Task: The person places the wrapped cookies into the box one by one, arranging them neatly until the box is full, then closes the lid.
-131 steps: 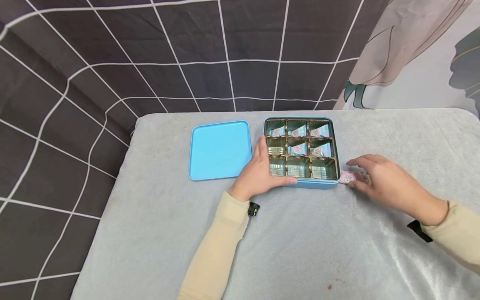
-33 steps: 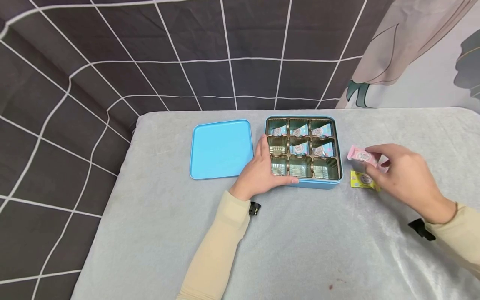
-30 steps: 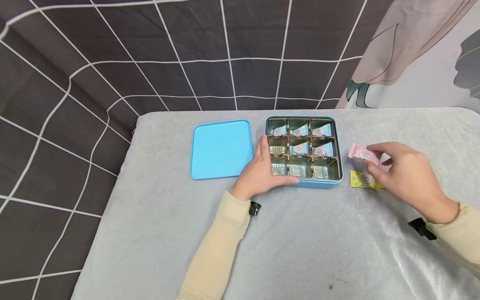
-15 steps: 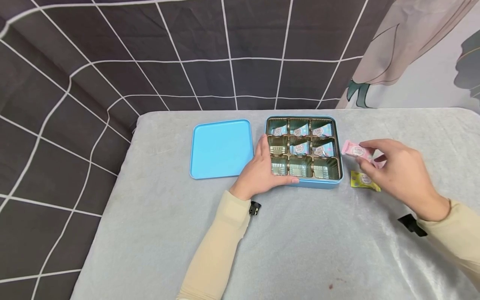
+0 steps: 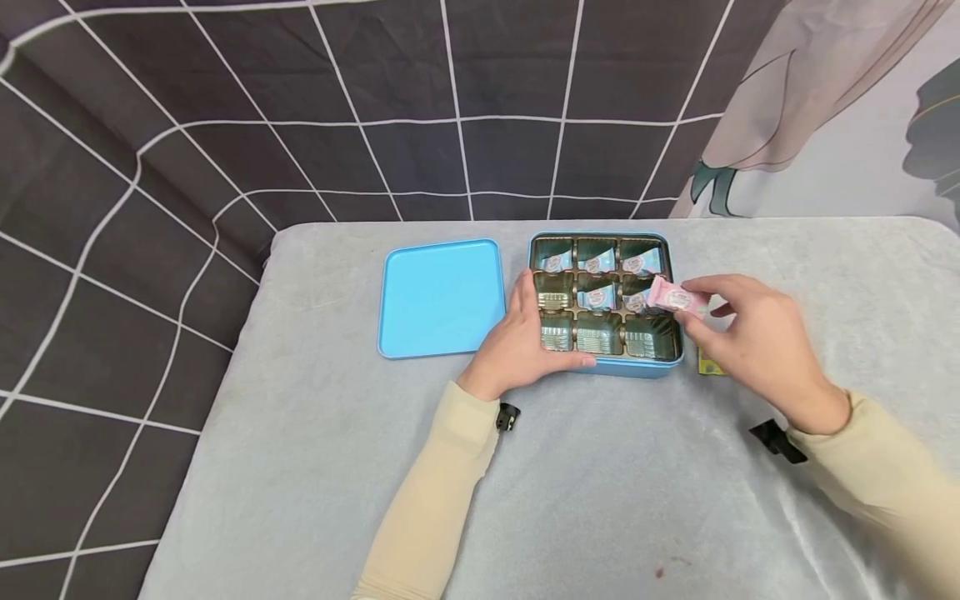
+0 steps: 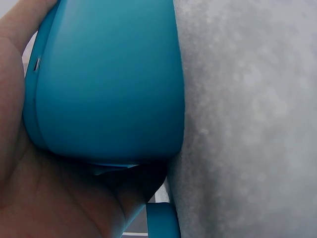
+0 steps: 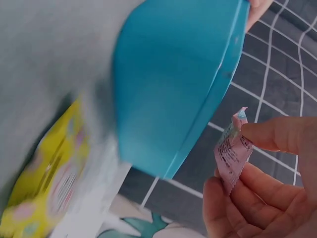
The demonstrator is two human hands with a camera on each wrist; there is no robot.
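Right fingers (image 5: pixel 722 285) pinch the pink packet (image 5: pixel 673 297), long axis sideways, free end pointing left over the tin (image 5: pixel 637 368).

Toward the far edge of the surface (image 5: pixel 300 400), the lid (image 5: pixel 441 298) lies left of the tin (image 5: pixel 637 367); sweets (image 5: pixel 597 297) sit in its back and middle rows (five, I count), a loose sweet (image 5: pixel 708 365) by its front right corner.
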